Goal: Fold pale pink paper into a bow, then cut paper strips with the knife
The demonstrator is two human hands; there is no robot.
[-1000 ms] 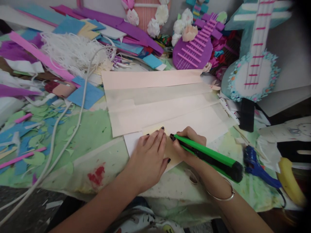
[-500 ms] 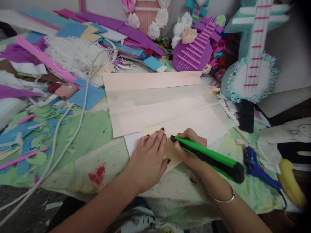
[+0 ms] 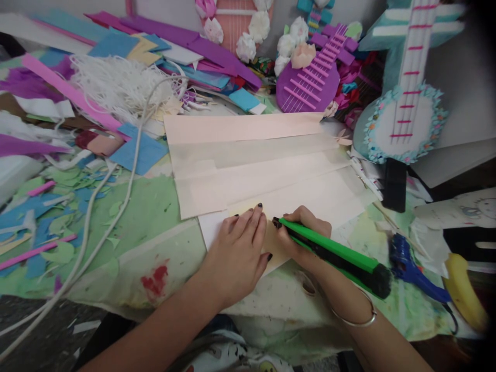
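My left hand [image 3: 240, 248] lies flat with fingers stretched on a small pale-yellow sheet [image 3: 273, 247], pressing it down. In my right hand [image 3: 304, 232] is a green and black utility knife [image 3: 337, 253], its front end pointing left toward my left fingers. The blade tip is hidden by my fingers. Under the yellow sheet lies white paper [image 3: 208, 227], and beyond it several overlapping pale peach sheets [image 3: 248, 126] spread over the table.
A blue glue gun [image 3: 413, 274] and a banana [image 3: 463, 289] lie to the right. A black phone [image 3: 394, 185] rests near a turquoise paper instrument [image 3: 403, 121]. At the left are paper scraps [image 3: 50, 227] and a white cable [image 3: 134, 170]. A purple instrument [image 3: 308, 85] stands behind.
The knife's rear end has dipped slightly down, and my right hand has shifted a touch to the right. My left hand and the sheets stay in place.
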